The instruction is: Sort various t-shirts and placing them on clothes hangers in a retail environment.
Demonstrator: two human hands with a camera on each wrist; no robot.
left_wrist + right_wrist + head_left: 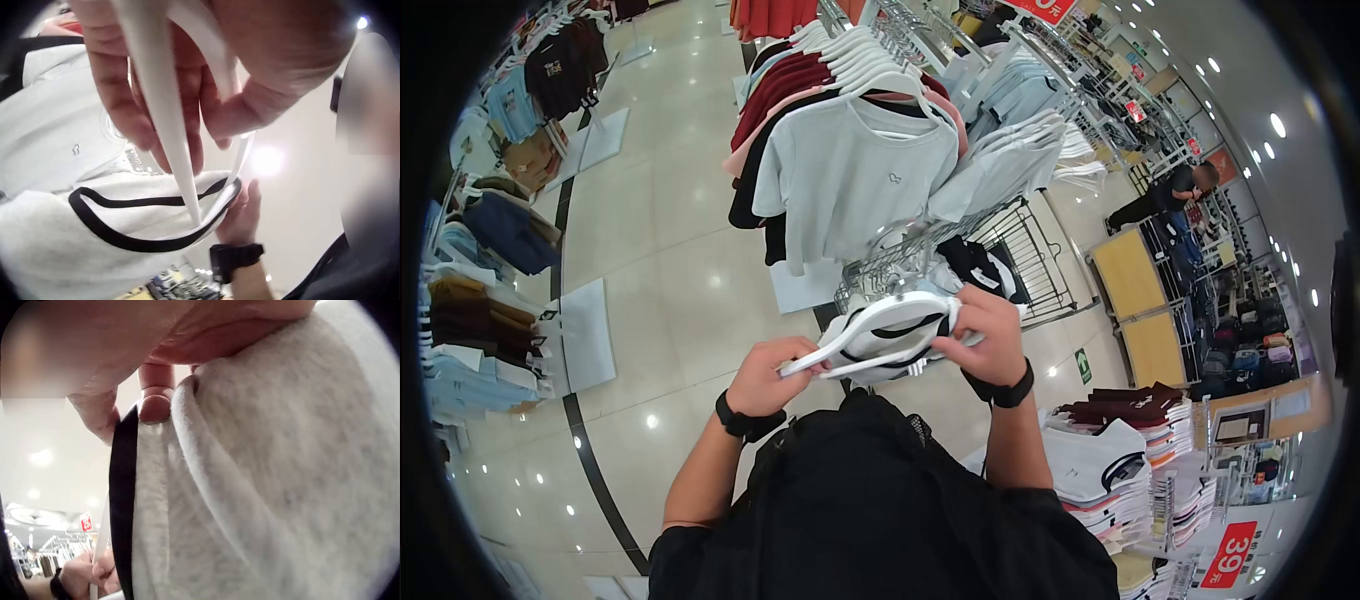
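In the left hand [765, 378], fingers curled round one end of a white hanger [164, 100]; in the right [992, 335], a pinch on a pale, black-trimmed shirt [94, 256] at the neckline. Between both: likely light, soft cloth on stiff, smooth plastic, best gripped at hanger ends. Just beyond, a wire cart [1028, 270].

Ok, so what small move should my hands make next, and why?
I'd probably ease the white hanger a little further into the black-trimmed neckline: your left hand grips it, its far end looks already inside, and your right hand holds the shirt near that trim.
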